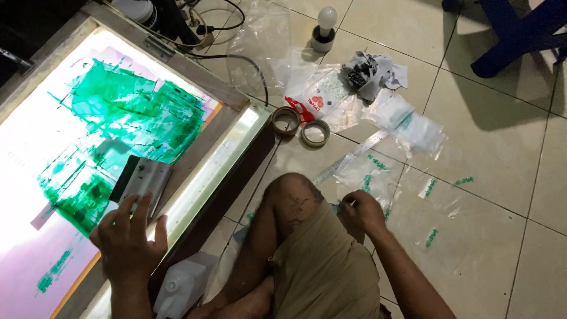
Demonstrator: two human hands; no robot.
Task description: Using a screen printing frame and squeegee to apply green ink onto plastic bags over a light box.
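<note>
Your left hand (127, 236) sits low at seven o'clock, fingers spread fairly wide and laid flat over the lower edge of the squeegee (142, 182); it rests on it rather than clamps it. The squeegee lies on the backlit printing screen (35, 142), right at the edge of the smeared green ink (142, 112), just inside the wooden frame (233, 103).

Over at five o'clock, your right hand (361, 211) is curled nearly shut beside your bent knee (292, 192), fingertips pinched together on the edge of a clear plastic sheet (378, 177) on the floor. What exactly sits between the fingers is hard to make out; the knuckles cover it.

Your knee hides the near end of the metal ruler (354, 155) running toward one o'clock. The screen is cut off at the left border, and glare washes out its top corner.

At six o'clock a white plastic bottle (177, 286) lies beside the frame; you cannot see what is in it. Up at twelve, two tape rolls (301, 127) sit side by side, with clear plastic bags (407, 124) just past them, contents unclear, and a bare bulb (326, 23) standing on the tiles.
</note>
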